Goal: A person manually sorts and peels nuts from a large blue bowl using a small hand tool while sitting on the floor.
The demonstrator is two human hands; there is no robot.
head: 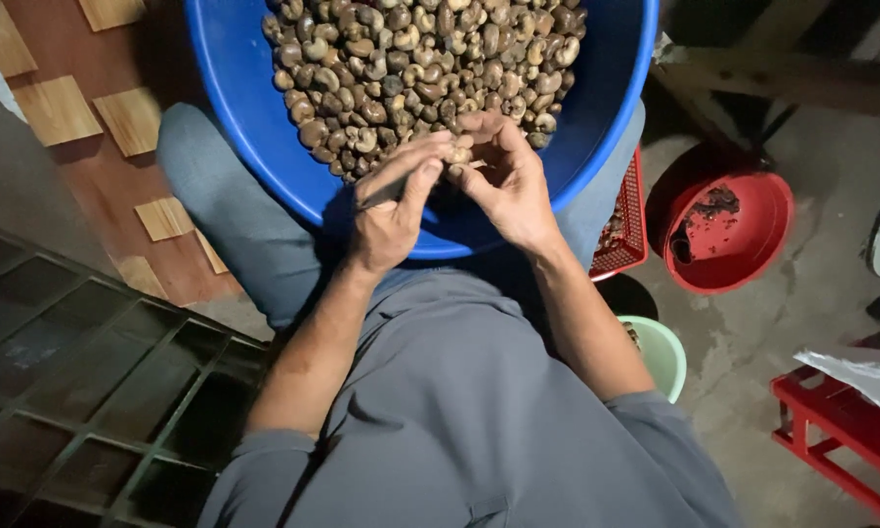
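Blue basins (264, 127): one
Red bowls (752, 244): one
Red mesh baskets (633, 230): one
Green cups (666, 354): one
Red stools (831, 435): one
Cashew nuts (420, 59): too many to count
Hands: two

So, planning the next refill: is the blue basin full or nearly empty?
Partly full. Nuts are heaped at the far side of the blue basin; its near wall and bottom show bare. The far rim is out of frame.

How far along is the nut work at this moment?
Done: little can be seen; the red basket holds some pieces, too dim to identify. In hand: the left hand and right hand work one nut between the fingertips. Left: the blue basin holds a large heap of nuts.
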